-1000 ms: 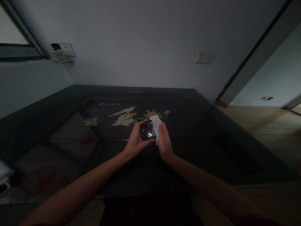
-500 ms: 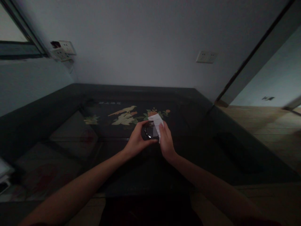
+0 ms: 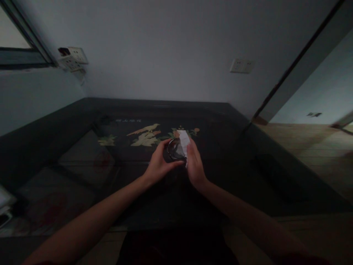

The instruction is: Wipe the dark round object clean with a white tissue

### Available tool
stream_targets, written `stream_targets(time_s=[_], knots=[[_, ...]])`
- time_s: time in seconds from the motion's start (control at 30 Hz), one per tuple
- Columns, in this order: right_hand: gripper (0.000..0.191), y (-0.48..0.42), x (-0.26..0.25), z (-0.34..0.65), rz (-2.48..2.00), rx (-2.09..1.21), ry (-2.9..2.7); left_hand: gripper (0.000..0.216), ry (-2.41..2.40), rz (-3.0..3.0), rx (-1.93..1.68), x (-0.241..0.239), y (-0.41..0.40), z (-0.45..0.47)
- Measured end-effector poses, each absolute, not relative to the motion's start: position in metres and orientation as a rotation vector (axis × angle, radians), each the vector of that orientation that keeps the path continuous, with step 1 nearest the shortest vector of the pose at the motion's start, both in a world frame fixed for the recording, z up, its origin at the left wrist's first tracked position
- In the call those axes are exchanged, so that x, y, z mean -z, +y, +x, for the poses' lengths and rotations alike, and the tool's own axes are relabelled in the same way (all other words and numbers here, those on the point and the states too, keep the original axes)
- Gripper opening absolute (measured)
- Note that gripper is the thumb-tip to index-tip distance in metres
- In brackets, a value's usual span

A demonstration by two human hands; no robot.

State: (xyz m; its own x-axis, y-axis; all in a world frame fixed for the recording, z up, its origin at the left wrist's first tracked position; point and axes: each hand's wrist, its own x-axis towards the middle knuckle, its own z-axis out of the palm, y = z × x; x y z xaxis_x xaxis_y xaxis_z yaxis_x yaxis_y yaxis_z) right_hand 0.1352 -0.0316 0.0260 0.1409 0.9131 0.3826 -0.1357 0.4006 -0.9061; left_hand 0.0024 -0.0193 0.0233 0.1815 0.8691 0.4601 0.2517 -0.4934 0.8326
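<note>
My left hand is wrapped round a small clear glass, holding it just above the dark table. My right hand pinches a folded white tissue and presses it against the glass's right side and rim. Both hands meet in the middle of the view, over the painted panel of birds and flowers. The room is dim and the lower part of the glass is hidden by my fingers.
The table is dark and glossy with a raised border, set against a pale wall. Wall sockets sit at the back right and more sockets at the left by a window frame. A wooden floor lies to the right.
The tissue has shifted a little up along the glass's right side and rim, and my right hand has turned slightly. My left hand keeps its grip on the glass.
</note>
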Motion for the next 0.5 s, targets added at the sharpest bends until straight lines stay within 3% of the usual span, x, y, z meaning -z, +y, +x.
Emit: stream_targets(time_s=[0.3, 0.5], knots=[[0.031, -0.014, -0.034, 0.154, -0.936, -1.116, -0.999, 0.074, 0.868, 2.187, -1.149, -0.027, -0.025, -0.001], [0.035, -0.024, -0.029, 0.148, -0.891, -0.938, -1.188, 0.075, 0.994, 1.970, -1.240, -0.024, -0.019, 0.001]])
